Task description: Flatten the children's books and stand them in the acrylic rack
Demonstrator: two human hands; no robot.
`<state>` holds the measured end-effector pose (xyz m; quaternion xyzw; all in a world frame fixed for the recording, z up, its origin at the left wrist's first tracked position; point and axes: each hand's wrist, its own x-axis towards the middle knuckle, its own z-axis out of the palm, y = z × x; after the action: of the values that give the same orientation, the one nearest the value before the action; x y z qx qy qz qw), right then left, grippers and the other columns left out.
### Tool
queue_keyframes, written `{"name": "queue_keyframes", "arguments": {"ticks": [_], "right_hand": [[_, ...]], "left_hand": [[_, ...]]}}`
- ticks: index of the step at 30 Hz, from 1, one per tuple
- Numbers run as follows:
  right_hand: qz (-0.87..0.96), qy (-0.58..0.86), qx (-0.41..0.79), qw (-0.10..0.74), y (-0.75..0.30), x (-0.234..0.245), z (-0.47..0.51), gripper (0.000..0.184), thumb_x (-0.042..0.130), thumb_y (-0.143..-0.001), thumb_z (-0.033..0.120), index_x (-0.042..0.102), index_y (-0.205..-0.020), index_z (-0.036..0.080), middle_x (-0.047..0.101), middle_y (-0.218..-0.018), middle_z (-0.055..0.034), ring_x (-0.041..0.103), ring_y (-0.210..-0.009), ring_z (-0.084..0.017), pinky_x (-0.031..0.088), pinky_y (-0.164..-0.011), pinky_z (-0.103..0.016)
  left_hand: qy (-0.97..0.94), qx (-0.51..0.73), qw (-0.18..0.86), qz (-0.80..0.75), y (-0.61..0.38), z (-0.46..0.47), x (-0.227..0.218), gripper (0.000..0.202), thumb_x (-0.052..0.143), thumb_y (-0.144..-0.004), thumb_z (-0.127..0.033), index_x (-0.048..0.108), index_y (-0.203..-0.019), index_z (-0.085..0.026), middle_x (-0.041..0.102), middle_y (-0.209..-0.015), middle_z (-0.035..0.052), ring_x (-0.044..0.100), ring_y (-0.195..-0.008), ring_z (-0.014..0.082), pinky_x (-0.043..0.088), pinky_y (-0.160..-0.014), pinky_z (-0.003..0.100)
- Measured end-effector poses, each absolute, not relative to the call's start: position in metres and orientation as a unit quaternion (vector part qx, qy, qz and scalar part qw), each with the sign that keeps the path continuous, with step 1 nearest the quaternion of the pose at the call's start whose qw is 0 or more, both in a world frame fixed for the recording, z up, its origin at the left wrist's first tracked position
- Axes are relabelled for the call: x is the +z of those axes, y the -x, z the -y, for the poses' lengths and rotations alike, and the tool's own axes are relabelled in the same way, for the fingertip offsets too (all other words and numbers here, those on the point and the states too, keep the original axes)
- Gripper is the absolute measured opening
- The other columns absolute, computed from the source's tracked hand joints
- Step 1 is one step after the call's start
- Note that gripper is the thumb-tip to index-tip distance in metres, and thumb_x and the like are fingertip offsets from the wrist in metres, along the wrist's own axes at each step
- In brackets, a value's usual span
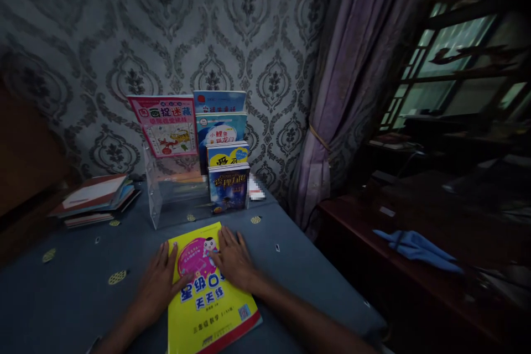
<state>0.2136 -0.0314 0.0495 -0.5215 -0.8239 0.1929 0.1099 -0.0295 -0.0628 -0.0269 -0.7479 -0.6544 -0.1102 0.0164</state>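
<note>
A yellow workbook with a pink circle and a cartoon child on its cover lies face up on the blue tablecloth. My left hand rests along its left edge, fingers stretched out and the thumb over the cover. On the upper right edge lies my right hand, its fingers extended and its thumb on the cover near the cartoon child. Just beyond the workbook stands a clear acrylic book rack. It bears a pink picture book on the left and a column of books, with a dark blue book in front.
A stack of books and papers lies at the table's back left. Patterned wallpaper rises behind the table. To the right hang a purple curtain and, beyond a gap, a dark red desk with a blue cloth on it.
</note>
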Motion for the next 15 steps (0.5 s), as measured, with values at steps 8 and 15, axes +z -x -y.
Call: {"name": "queue_keyframes", "arguments": {"ticks": [8,15], "right_hand": [[0.852,0.485,0.169,0.1,-0.24,0.031,0.094,0.069,0.045,-0.096,0.049,0.035,-0.152,0.009,0.024,-0.16,-0.0183,0.016,-0.15,-0.035,0.017,-0.122,-0.058],[0.866,0.463,0.164,0.095,-0.247,0.013,0.095,0.073,0.046,-0.095,0.05,0.036,-0.151,0.004,0.02,-0.159,-0.0223,0.018,-0.148,-0.041,0.023,-0.119,-0.058]], "left_hand": [[0.737,-0.083,0.031,0.67,0.012,0.076,0.003,0.077,0.038,-0.092,-0.063,0.045,-0.145,-0.008,0.045,-0.148,0.0247,0.04,-0.14,0.0398,0.038,-0.109,0.056],[0.631,-0.342,-0.216,0.662,0.008,0.075,0.002,0.077,0.057,-0.079,-0.061,0.052,-0.138,-0.011,0.057,-0.14,0.0198,0.05,-0.133,0.0391,0.044,-0.108,0.048]]}}
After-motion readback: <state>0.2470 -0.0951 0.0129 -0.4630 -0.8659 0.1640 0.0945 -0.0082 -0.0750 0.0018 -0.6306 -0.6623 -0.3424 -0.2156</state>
